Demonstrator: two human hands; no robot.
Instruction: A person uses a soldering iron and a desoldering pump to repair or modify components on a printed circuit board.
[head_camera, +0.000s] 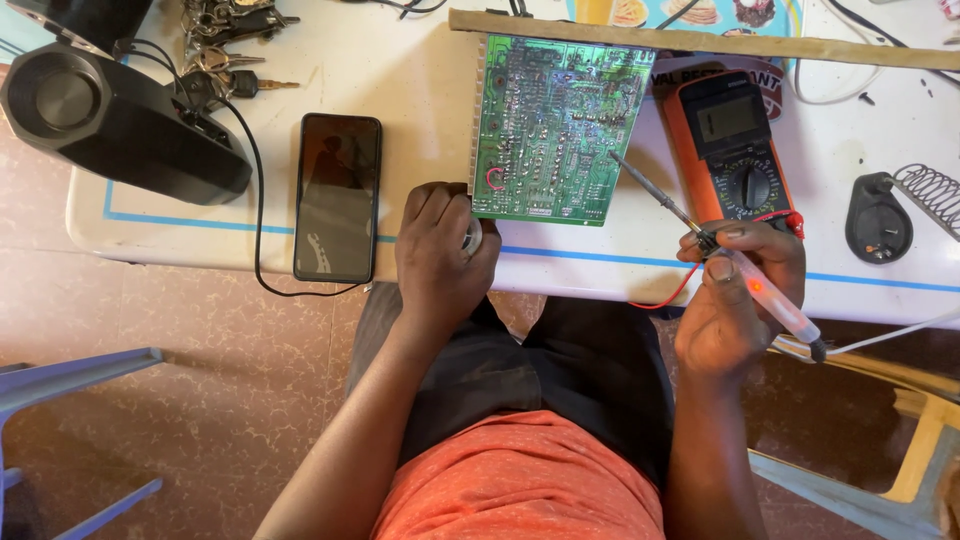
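- Circuit board (558, 130) lies solder side up on the white table (400, 80), center-top of view; phone (338, 196) at its 9 o'clock, orange multimeter (732, 150) at its 3 o'clock.
- Right hand (740, 300) has fingers closed round a soldering iron (745, 275), pencil style; tip sits on or just over the board's right edge, can't tell contact.
- Left hand (440, 255) curled over a small pale object at the board's 7 o'clock corner, thumb side touching the board edge; what it holds is hidden.
- Doing it well, imo: keep the board pinned w/ the left hand, brace the right wrist on the table edge, touch one joint only, short dwell.
- Board lies at 11 o'clock from right fingers, 1 o'clock from left fingers.
- Iron stand (895, 210) at far 3 o'clock; speaker (110, 120) and keys (225, 50) at 10 o'clock.
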